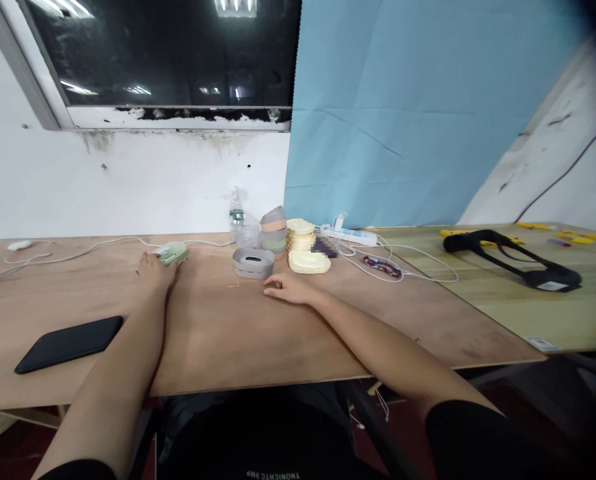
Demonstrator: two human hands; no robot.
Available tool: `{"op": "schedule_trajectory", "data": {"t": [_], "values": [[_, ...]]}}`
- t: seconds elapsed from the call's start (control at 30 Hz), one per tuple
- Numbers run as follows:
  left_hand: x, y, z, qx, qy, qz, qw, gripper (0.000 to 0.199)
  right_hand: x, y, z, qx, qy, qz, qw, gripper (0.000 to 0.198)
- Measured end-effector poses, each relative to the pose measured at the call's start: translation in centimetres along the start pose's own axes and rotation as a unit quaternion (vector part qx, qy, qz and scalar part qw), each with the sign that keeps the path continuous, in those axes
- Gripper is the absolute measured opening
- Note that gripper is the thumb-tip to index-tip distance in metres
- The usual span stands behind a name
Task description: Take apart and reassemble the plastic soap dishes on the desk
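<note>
My left hand point(153, 272) rests on the table at the left, its fingers and thumb round the near-left end of a pale green oval box point(177, 253) with a whitish patch on top. My right hand point(291, 289) lies on the wood with loosely bent fingers, thumb apart, holding nothing. Just beyond its fingertips sits a grey oval box point(253, 264) with a dark slot on top. Behind that rises a stack of grey, peach and green oval pieces point(273, 233). Pale yellow oval pieces are piled in a taller stack point(301, 235) and a lower stack point(309, 262).
A black flat phone-like slab point(69, 343) lies near the left front. A clear bottle point(235, 208) and crumpled plastic stand by the wall. At right are a white power strip point(353, 236), loose cables, a dark red patterned item point(382, 267) and a black strap frame point(513, 260).
</note>
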State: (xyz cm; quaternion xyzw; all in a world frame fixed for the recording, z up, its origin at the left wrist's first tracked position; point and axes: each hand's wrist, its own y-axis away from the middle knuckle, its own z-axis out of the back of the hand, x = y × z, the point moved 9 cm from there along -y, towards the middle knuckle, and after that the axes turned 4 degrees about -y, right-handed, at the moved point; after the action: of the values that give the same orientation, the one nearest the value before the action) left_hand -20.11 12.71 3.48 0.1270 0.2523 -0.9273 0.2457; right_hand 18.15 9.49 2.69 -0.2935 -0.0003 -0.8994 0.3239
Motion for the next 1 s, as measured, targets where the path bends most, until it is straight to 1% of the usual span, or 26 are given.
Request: {"op": "schedule_trajectory", "data": {"t": [0.07,0.13,0.23,0.3,0.33,0.4,0.5,0.6,0.7,0.77,0.83,0.93,1.0], "values": [[-0.1,-0.2,0.0,0.009,0.021,-0.018,1.000,0.065,0.1,0.0,0.9,-0.032,0.015,0.003,0.999,0.031],[-0.1,-0.1,0.2,0.014,0.022,-0.025,0.999,0.061,-0.1,0.0,2.4,-0.091,0.035,0.008,0.995,0.025],[0.2,0.4,0.8,0.012,0.005,-0.005,1.000,0.053,-1.3,0.4,5.2,-0.200,0.073,0.001,0.977,0.022],[0.4,0.9,1.4,-0.002,-0.001,0.009,1.000,0.051,-2.7,0.7,6.7,-0.253,0.106,-0.019,0.962,0.021],[0.6,1.1,1.6,-0.012,-0.003,0.019,1.000,0.051,-3.5,0.8,7.3,-0.268,0.122,-0.034,0.955,0.019],[1.0,1.4,2.0,-0.032,-0.004,0.042,0.999,0.050,-5.2,0.9,7.8,-0.274,0.149,-0.071,0.947,0.017],[1.6,1.5,1.9,-0.057,-0.003,0.067,0.996,0.048,-7.5,0.6,7.6,-0.244,0.173,-0.119,0.947,0.019],[1.3,1.5,1.8,-0.078,0.004,0.063,0.995,0.050,-8.2,0.2,6.9,-0.214,0.188,-0.126,0.950,0.018],[-0.7,1.8,2.2,-0.097,0.010,0.014,0.995,0.057,-7.6,0.1,7.0,-0.220,0.200,-0.115,0.948,0.018],[-3.0,2.5,2.7,-0.099,0.009,-0.039,0.994,0.057,-6.5,0.4,7.7,-0.251,0.205,-0.106,0.940,0.020],[-5.5,3.5,3.4,-0.100,0.014,-0.100,0.990,0.055,-4.8,1.0,8.6,-0.298,0.194,-0.079,0.931,0.022],[-9.5,5.5,4.2,-0.096,0.047,-0.208,0.972,0.056,-1.6,2.4,9.6,-0.371,0.122,0.006,0.921,0.025],[-12.1,7.4,4.7,-0.092,0.071,-0.294,0.949,0.062,0.4,3.2,9.3,-0.396,0.054,0.074,0.914,0.026]]}}
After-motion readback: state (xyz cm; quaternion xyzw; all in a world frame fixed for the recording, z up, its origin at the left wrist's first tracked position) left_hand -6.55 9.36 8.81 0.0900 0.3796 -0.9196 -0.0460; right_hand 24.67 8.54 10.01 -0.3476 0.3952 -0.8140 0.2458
